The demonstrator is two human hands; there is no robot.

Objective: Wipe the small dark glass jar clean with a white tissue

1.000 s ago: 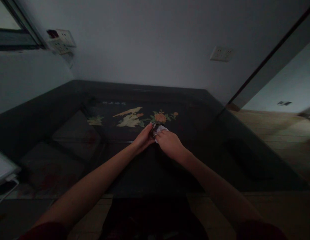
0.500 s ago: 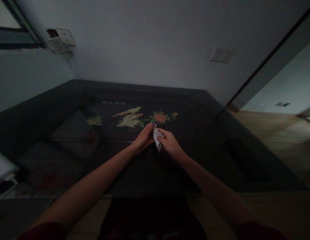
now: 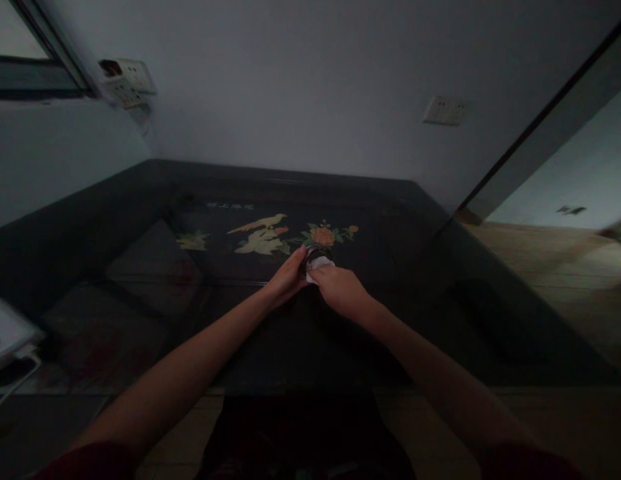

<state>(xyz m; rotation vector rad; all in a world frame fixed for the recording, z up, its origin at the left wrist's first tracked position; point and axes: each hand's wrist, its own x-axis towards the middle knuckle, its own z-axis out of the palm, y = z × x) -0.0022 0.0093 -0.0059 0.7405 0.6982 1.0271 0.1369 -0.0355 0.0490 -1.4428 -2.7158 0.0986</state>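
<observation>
My left hand (image 3: 286, 277) curls round a small dark round object with a shiny rim (image 3: 316, 253), held just above the dark table (image 3: 140, 267). My right hand (image 3: 340, 290) is closed on a small white tissue (image 3: 319, 266) and presses it against that object. The two hands touch each other over the table's middle, just in front of a painted bird and flower design (image 3: 270, 233). What the small object is I cannot make out in the dim light.
The dark glass-topped table stands against a grey wall with a socket plate (image 3: 444, 110). More sockets (image 3: 125, 81) sit at the upper left. A white device with a cable (image 3: 7, 333) lies at the left edge. Wooden floor (image 3: 555, 267) shows to the right.
My right hand turned the tissue from hanging down beside the object to lying on top of it. My left hand kept its hold in the same place.
</observation>
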